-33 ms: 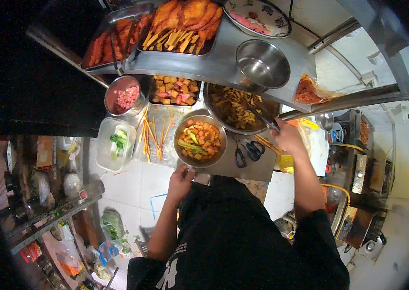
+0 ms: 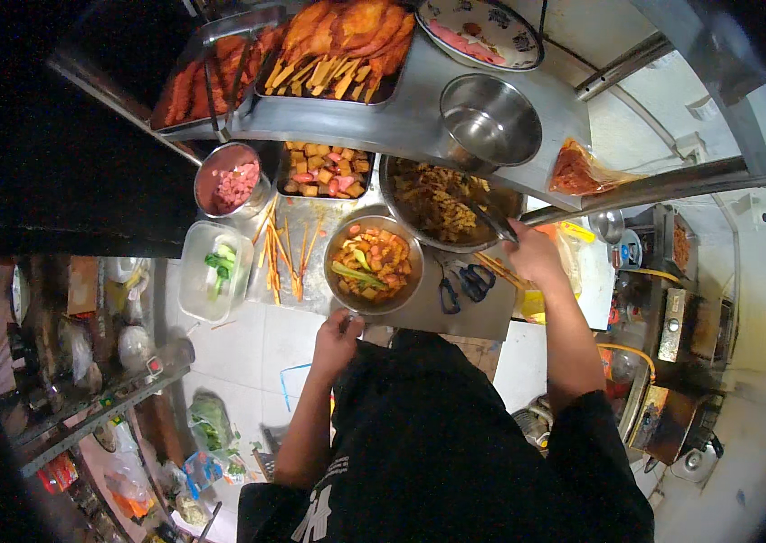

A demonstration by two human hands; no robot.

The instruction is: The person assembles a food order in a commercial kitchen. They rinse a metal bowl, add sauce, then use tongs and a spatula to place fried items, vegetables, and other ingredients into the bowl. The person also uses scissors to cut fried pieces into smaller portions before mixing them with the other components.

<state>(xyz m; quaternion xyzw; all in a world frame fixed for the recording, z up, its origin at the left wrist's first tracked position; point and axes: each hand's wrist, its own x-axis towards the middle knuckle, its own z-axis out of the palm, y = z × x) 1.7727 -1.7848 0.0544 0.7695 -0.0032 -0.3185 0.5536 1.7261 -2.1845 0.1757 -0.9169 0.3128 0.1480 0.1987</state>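
Note:
My right hand [image 2: 535, 253] is closed on dark-handled tongs [image 2: 491, 220], whose far end reaches into a wide metal bowl [image 2: 388, 206] of brown, ridged food pieces [image 2: 444, 204]. Closed fingers of my left hand [image 2: 337, 342] lie against the near left rim of a smaller metal bowl [image 2: 418, 282]; what they grip is mostly hidden. That bowl contains orange-brown chunks, pink pieces and green vegetable strips. Dark-handled scissors [image 2: 464, 288] lie on the counter between the small bowl and my right hand.
Wooden skewers [image 2: 283, 253] lie beside a clear tub [image 2: 185, 281] of greens. Behind stand a steel bowl of pink pieces [image 2: 236, 185] and a tray of cubes [image 2: 324, 170]. Overhead, a metal shelf [image 2: 356, 127] bears trays of reddish meat, an empty-looking steel bowl [image 2: 491, 119] and a patterned dish [image 2: 528, 50].

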